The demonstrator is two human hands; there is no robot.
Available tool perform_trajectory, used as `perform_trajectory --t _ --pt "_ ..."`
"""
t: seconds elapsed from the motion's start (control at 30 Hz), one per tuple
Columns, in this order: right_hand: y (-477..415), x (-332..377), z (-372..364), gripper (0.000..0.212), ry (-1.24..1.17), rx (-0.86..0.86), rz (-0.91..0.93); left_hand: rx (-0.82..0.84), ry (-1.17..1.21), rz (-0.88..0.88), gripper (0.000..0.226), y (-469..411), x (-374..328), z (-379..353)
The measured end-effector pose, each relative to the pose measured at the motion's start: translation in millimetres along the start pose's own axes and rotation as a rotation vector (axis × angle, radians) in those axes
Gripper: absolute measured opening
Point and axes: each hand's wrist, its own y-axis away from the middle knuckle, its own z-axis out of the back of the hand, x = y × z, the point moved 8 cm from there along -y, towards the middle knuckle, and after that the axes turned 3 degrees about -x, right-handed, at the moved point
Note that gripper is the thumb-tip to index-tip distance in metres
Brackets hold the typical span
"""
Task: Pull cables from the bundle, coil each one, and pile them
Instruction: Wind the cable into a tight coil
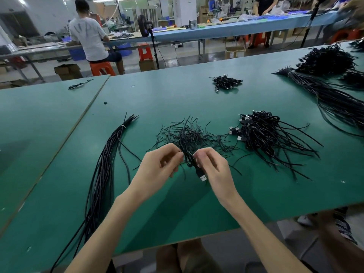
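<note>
The green table (177, 99) has bare room far of the hands and along its near edge, which runs just under the forearms; a seam (88, 109) divides it at the left. The long tied bundle (102, 164) lies left, trailing over the near edge. A heap of short ties (189, 133) sits just beyond the hands, and the pile of coiled cables (266, 134) is to the right. The left hand (157, 166) and right hand (212, 164) meet, fingers curled, pinching one coiled cable (188, 157) above the table, its plug (202, 177) hanging down.
</note>
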Motion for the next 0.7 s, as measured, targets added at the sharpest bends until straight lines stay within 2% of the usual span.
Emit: perform_trajectory --t 0.07,0.13,0.17,0.27,0.33,0.4,0.53,0.7 --pt "-1 -2 -3 0.030 0.036 0.042 -0.008 -0.045 -0.245 -0.127 0.014 2 -8 2" --pt "-2 1 -5 0.011 0.145 0.049 0.043 -0.074 -0.376 -0.206 0.011 5 -12 0" --pt "-3 0 -3 0.009 0.171 0.034 0.043 -0.081 -0.408 -0.235 0.010 7 -13 -2" --pt "-4 -7 -7 0.016 0.155 0.086 -0.010 -0.075 -0.408 -0.256 0.011 12 -11 -9" --pt "0 -6 -19 0.013 0.180 0.201 -0.001 -0.073 -0.407 -0.254 0.011 13 -7 -10" --pt "1 -5 -21 0.010 0.184 0.214 0.010 -0.051 -0.381 -0.241 0.015 13 -5 -10" --pt "2 1 -13 0.008 0.113 0.128 0.026 -0.026 -0.131 -0.102 0.023 13 0 -16" --pt "4 13 -3 0.016 0.288 -0.015 0.207 -0.059 0.529 0.352 0.027 22 23 -37"
